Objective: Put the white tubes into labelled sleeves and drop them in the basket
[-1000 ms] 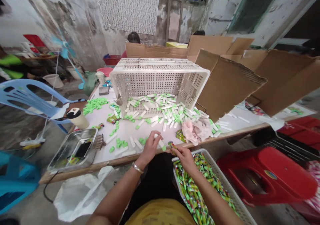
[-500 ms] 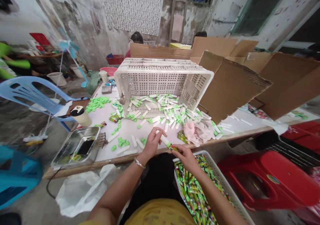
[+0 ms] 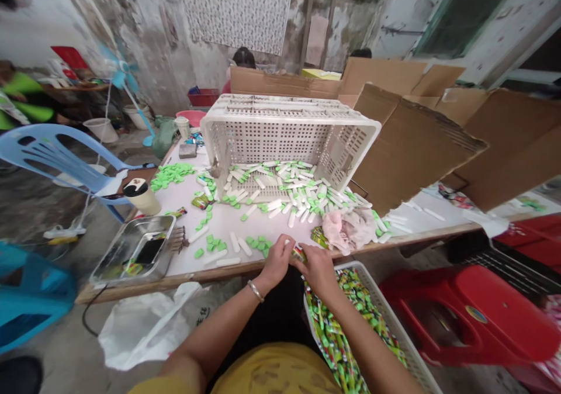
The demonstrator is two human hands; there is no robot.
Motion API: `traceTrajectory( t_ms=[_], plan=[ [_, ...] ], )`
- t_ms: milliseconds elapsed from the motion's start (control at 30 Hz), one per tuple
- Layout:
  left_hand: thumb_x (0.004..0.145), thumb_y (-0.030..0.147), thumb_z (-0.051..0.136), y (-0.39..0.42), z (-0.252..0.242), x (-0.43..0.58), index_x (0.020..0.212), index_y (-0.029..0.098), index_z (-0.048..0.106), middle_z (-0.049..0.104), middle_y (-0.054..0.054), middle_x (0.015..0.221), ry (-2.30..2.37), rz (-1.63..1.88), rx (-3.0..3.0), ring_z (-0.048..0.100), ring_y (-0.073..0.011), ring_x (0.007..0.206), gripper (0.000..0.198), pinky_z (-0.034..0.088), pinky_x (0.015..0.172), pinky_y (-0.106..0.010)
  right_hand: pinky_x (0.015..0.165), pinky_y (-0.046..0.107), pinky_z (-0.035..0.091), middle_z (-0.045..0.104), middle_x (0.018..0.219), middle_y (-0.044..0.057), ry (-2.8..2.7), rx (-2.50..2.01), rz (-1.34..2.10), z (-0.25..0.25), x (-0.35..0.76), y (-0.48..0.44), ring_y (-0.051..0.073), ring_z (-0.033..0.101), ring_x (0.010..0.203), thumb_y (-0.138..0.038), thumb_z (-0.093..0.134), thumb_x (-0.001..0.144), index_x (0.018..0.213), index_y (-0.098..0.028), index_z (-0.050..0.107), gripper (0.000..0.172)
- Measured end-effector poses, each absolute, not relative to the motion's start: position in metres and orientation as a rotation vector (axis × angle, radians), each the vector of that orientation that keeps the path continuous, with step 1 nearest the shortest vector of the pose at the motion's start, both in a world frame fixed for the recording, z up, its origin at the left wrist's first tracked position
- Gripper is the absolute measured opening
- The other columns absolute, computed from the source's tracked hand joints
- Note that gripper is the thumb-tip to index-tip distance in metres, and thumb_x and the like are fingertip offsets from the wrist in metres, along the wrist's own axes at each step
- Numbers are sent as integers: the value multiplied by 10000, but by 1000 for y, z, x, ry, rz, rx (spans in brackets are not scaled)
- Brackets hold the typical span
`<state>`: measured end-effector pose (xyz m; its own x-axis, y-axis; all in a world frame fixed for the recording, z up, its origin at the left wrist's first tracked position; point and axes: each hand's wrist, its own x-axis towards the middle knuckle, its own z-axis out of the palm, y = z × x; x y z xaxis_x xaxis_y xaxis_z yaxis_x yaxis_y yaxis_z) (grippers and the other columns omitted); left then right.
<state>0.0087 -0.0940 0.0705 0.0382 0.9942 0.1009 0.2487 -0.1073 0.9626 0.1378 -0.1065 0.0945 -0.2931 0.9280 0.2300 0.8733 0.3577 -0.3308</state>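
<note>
At the table's front edge, my left hand is closed round the end of a white tube, most of which its fingers hide. A colourful printed sleeve shows on the tube between my two hands. My right hand pinches the sleeve from the other side, close against the left fingers. Behind them, several white tubes with green caps spill from a white plastic crate lying on its side. Loose green caps and bare white tubes lie left of my left hand.
A basket full of green printed tubes stands below my right arm. A pink cloth and a bundle of sleeves lie right of my hands. A metal tray sits at left, cardboard at right, a red stool beyond the basket.
My hands have come together, and the sleeve now covers much of the tube that showed white before. My view has shifted slightly.
</note>
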Motion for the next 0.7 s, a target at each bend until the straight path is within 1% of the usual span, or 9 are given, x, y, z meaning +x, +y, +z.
traceTrajectory(
  t_ms=[167, 267, 333, 433, 467, 500, 567, 600, 700],
  plan=[
    [878, 382, 322, -104, 65, 17, 964, 189, 518, 571, -6, 718, 1401, 1003, 1673, 529, -145, 669, 289, 385, 645, -249, 736, 307, 293, 628, 748, 55, -2291, -1531, 59, 91, 148, -112, 205, 545, 770, -210, 488, 819, 844, -170, 591, 113],
    [883, 384, 313, -109, 57, 25, 1082, 187, 490, 594, -19, 743, 1354, 887, 1792, 553, -158, 689, 332, 394, 658, -262, 741, 301, 303, 644, 808, 65, -2287, -1521, 98, 78, 161, -118, 205, 558, 818, -226, 478, 823, 925, -169, 592, 163],
    [882, 383, 317, -102, 48, 23, 1122, 187, 474, 595, -11, 727, 1355, 833, 1831, 556, -156, 685, 347, 400, 660, -260, 726, 296, 318, 656, 827, 64, -2320, -1629, 182, 61, 178, -124, 207, 575, 821, -260, 493, 818, 945, -180, 599, 183],
    [870, 335, 357, -71, 34, 5, 1028, 187, 538, 607, -18, 779, 1496, 706, 1927, 558, -151, 744, 283, 411, 701, -254, 709, 315, 347, 661, 828, 82, -2365, -2021, 295, 33, 214, -136, 239, 592, 822, -282, 566, 769, 881, -180, 626, 163],
    [867, 295, 356, -56, 29, -3, 928, 186, 576, 611, -26, 819, 1578, 628, 1969, 558, -149, 778, 253, 412, 729, -253, 711, 332, 357, 656, 865, 100, -2340, -2174, 287, 25, 226, -138, 261, 587, 852, -269, 606, 735, 905, -175, 626, 195],
    [862, 253, 354, -39, 25, -12, 869, 173, 593, 612, -44, 846, 1623, 596, 1975, 556, -158, 807, 253, 411, 755, -266, 721, 353, 366, 642, 928, 122, -2291, -2297, 239, 20, 238, -138, 286, 574, 897, -251, 642, 700, 964, -169, 616, 278],
    [853, 195, 339, -5, 18, -26, 883, 139, 597, 603, -93, 909, 1697, 571, 1975, 542, -192, 889, 267, 396, 821, -314, 743, 391, 379, 598, 1035, 154, -2186, -2385, 100, 16, 253, -130, 317, 538, 973, -230, 668, 670, 1092, -167, 567, 438],
    [842, 177, 352, 12, 16, -31, 934, 123, 590, 592, -114, 967, 1722, 563, 1979, 524, -208, 949, 260, 379, 861, -331, 753, 395, 386, 587, 1054, 156, -2157, -2333, 61, 17, 255, -121, 313, 532, 984, -235, 649, 690, 1118, -170, 555, 443],
    [806, 132, 403, 55, 10, -36, 1152, 106, 486, 496, -144, 1193, 1764, 533, 2006, 419, -226, 1139, 356, 303, 969, -337, 774, 332, 414, 634, 963, 110, -2157, -1976, 235, 21, 246, -77, 234, 576, 908, -237, 482, 813, 1008, -182, 621, 245]
  ],
)
